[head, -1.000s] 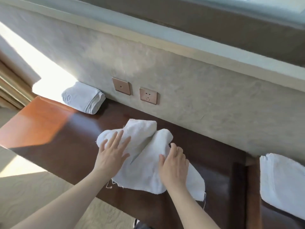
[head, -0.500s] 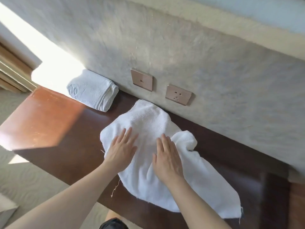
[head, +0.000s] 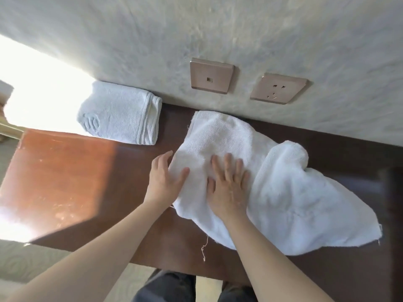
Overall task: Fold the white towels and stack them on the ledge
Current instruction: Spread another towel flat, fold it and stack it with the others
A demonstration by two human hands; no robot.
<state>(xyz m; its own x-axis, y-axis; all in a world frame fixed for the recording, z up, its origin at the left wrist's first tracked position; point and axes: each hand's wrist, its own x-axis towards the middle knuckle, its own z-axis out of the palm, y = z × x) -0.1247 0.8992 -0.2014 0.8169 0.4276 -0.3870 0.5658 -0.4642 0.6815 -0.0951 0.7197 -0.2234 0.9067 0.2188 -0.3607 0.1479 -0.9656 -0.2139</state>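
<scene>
Pressing flat with spread fingers, the right hand [head: 226,184] rests on a loose towel [head: 283,192] on the ledge [head: 87,182]; the left hand [head: 163,179] touches its edge, fingertips hidden under the cloth; beyond the fingers, a folded towel [head: 120,116] lies against the wall [head: 218,29], partly lost in glare.

Folded towel [head: 122,118] left of loose towel [head: 272,188] on ledge [head: 91,192].

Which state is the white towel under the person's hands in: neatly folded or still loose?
Still loose. The white towel lies rumpled on the wooden ledge, one end bunched, edges uneven.
</scene>
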